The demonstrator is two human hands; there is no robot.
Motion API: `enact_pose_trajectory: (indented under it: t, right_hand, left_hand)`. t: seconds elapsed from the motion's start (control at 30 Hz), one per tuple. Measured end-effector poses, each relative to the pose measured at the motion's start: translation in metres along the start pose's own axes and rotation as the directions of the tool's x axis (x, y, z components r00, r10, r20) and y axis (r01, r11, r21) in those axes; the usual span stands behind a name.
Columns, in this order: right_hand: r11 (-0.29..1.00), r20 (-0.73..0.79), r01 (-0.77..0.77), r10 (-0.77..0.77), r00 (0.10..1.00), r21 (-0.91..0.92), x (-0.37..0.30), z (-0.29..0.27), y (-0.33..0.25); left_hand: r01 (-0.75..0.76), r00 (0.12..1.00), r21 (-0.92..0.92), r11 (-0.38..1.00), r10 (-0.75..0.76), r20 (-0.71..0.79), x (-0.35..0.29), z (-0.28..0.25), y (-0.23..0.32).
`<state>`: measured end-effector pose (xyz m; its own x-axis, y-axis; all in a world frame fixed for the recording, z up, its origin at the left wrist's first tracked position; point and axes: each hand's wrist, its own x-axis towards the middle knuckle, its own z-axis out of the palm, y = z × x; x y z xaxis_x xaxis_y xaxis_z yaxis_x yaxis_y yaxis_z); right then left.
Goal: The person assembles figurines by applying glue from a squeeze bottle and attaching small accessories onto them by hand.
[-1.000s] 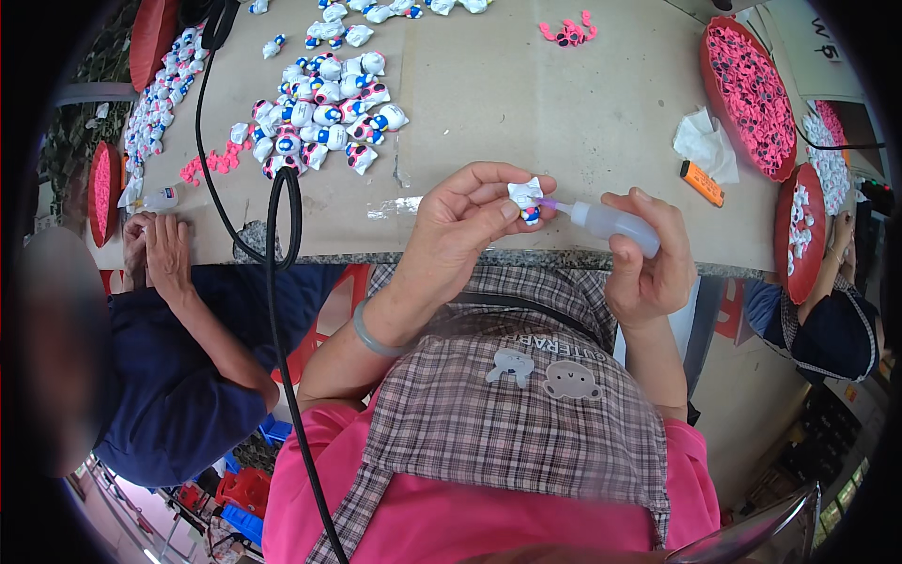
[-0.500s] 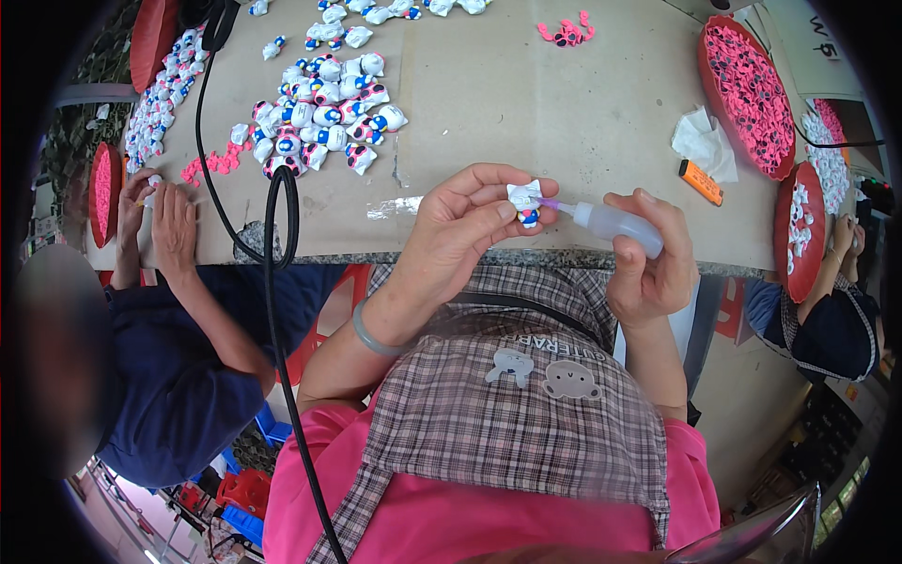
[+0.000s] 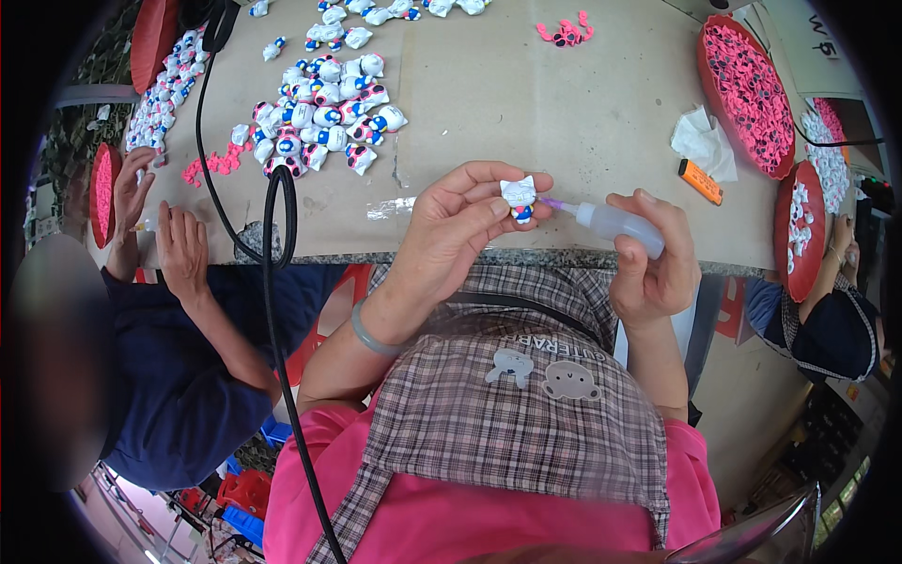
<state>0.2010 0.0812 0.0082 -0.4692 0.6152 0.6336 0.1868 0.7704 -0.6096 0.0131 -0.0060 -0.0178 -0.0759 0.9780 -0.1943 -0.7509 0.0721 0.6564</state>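
Note:
Between the thumb and fingers of my left hand is a small white cat-shaped figurine with a blue and pink body, held upright over the table's near edge. My right hand grips a translucent squeeze bottle. Its thin purple nozzle points left, its tip close beside the figurine; whether they touch I cannot tell. A pile of similar figurines lies to the left, beyond my left hand.
Red trays of pink pieces and white pieces stand at right. Near them lie an orange box and a white tissue. A black cable hangs at left. Co-workers' hands are at left and far right.
My left hand has drawn the figurine slightly left and up, turning it more upright, away from the nozzle. The bottle has barely moved. The left co-worker's hands have moved apart.

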Motion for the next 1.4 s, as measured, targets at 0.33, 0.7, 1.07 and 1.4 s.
enact_pose_trajectory:
  t: [0.33, 0.7, 1.07, 1.4]
  right_hand:
    - [0.992, -0.039, -0.059, 0.064, 0.997, 0.109, 0.001, 0.008, 0.002]
    - [0.491, 0.219, -0.629, 0.656, 0.722, 0.602, 0.034, 0.012, 0.041]
    - [0.91, 0.141, -0.384, 0.405, 0.903, -0.154, 0.11, 0.056, 0.087]
    - [0.859, 0.372, -0.022, 0.245, 0.895, -0.512, 0.135, 0.072, 0.096]
  left_hand:
    - [-0.005, 1.0, 0.01, 1.0, 0.005, -0.012, 0.002, 0.002, 0.001]
    - [-0.007, 1.0, 0.004, 1.0, 0.007, -0.025, 0.0, -0.004, 0.009]
    - [0.013, 1.0, 0.009, 1.0, -0.013, -0.013, 0.001, -0.009, 0.01]
    - [0.001, 1.0, 0.008, 1.0, -0.001, -0.004, 0.001, -0.008, 0.011]
